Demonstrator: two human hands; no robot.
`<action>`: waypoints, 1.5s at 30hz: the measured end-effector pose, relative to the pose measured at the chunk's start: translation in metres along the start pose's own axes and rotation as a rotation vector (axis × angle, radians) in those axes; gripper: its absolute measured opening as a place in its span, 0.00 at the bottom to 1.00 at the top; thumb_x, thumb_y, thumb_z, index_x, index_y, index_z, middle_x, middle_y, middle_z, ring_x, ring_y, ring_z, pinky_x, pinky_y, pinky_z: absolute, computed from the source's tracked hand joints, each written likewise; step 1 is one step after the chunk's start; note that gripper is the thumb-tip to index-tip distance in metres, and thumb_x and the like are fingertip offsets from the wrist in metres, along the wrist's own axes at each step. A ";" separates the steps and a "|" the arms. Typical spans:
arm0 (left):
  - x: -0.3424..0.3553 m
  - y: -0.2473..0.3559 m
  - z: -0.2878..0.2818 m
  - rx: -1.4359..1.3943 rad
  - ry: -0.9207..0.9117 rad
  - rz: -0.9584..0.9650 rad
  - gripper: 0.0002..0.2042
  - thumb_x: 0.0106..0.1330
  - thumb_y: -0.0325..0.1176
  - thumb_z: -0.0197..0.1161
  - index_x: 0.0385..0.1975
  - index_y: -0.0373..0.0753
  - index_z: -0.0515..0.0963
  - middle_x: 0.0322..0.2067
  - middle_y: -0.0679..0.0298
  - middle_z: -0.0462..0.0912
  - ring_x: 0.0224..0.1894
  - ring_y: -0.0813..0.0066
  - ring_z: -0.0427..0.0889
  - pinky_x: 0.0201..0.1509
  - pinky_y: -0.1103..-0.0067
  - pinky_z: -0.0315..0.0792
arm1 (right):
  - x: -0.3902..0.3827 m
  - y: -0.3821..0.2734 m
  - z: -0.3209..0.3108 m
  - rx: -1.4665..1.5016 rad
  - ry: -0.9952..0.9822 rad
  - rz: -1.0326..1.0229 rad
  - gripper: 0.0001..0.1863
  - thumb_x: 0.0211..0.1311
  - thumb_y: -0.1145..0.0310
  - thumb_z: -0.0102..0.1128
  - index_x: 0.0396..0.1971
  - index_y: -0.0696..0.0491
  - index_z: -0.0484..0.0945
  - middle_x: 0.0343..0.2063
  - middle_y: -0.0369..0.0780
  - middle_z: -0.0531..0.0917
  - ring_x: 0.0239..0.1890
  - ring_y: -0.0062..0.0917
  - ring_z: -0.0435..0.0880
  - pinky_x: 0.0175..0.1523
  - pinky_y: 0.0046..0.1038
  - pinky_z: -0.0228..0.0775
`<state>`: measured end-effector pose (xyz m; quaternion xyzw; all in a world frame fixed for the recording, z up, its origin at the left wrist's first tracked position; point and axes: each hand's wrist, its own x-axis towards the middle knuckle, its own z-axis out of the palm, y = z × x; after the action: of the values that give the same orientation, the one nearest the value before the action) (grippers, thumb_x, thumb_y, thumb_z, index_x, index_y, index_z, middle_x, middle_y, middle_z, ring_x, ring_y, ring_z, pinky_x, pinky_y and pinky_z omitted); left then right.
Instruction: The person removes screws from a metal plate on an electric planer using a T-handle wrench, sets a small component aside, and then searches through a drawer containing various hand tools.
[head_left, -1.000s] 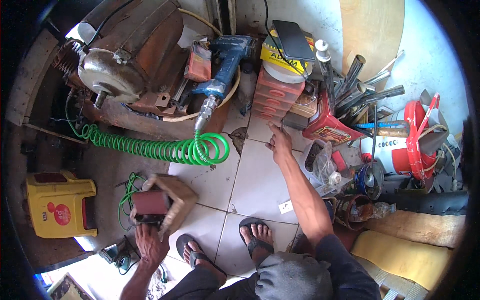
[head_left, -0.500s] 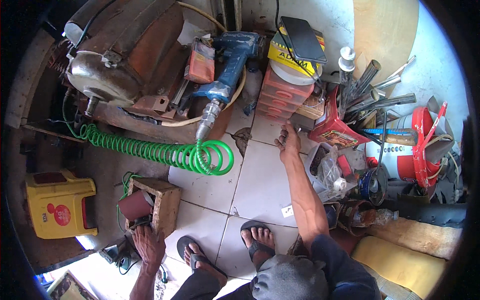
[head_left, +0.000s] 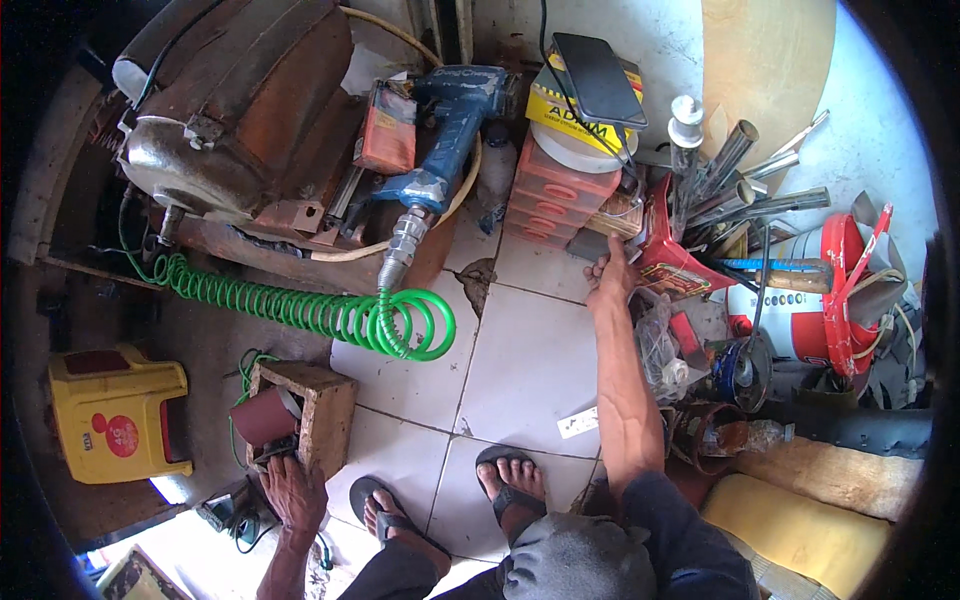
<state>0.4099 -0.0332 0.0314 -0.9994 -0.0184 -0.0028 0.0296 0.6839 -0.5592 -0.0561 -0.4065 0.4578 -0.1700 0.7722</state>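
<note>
My left hand (head_left: 292, 492) is closed on the near edge of a small open wooden box (head_left: 325, 425) at the lower left. Inside it lies a maroon roll (head_left: 262, 418) and something dark, too hidden to make out. My right hand (head_left: 610, 272) reaches up with fingers loosely bent and apart, its fingertips at a grey block (head_left: 590, 243) and a small wood piece (head_left: 615, 218). These lie between a stack of translucent orange drawers (head_left: 555, 190) and a red container (head_left: 665, 260) of metal tubes. Whether the fingertips touch them I cannot tell.
A rusty motor (head_left: 225, 150), blue air tool (head_left: 440, 145) and green coiled hose (head_left: 230, 290) fill the upper left. A yellow stool (head_left: 105, 410) stands left. A red-and-white bucket (head_left: 790, 320) and plastic bag (head_left: 660, 350) are right. My sandalled feet rest on floor tiles (head_left: 410, 370).
My right hand has moved up and right, toward the grey block and wood piece. My left hand and the wooden box have shifted a little left, and the box has turned slightly.
</note>
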 end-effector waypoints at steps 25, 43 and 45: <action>0.001 0.003 -0.005 0.010 -0.041 -0.055 0.19 0.60 0.39 0.65 0.41 0.30 0.71 0.45 0.42 0.74 0.50 0.41 0.73 0.52 0.51 0.64 | -0.050 -0.041 0.003 0.680 -0.620 0.036 0.07 0.65 0.72 0.58 0.30 0.41 0.77 0.16 0.27 0.64 0.15 0.14 0.59 0.22 0.17 0.56; -0.006 -0.002 0.016 0.129 0.011 -0.045 0.20 0.59 0.44 0.60 0.38 0.31 0.71 0.43 0.43 0.73 0.50 0.42 0.72 0.57 0.52 0.62 | -0.057 -0.034 -0.003 0.139 -0.436 -0.193 0.37 0.59 0.72 0.56 0.71 0.38 0.65 0.20 0.28 0.67 0.19 0.14 0.63 0.23 0.23 0.63; -0.001 0.007 0.012 0.104 -0.004 -0.086 0.19 0.59 0.45 0.59 0.37 0.32 0.71 0.43 0.44 0.73 0.49 0.43 0.73 0.54 0.53 0.62 | -0.040 -0.036 -0.003 0.238 -0.411 -0.109 0.35 0.59 0.72 0.56 0.69 0.40 0.67 0.19 0.27 0.66 0.18 0.13 0.62 0.23 0.23 0.60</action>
<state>0.4089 -0.0394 0.0192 -0.9948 -0.0616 -0.0009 0.0811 0.6643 -0.5580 -0.0058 -0.3627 0.2453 -0.1779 0.8813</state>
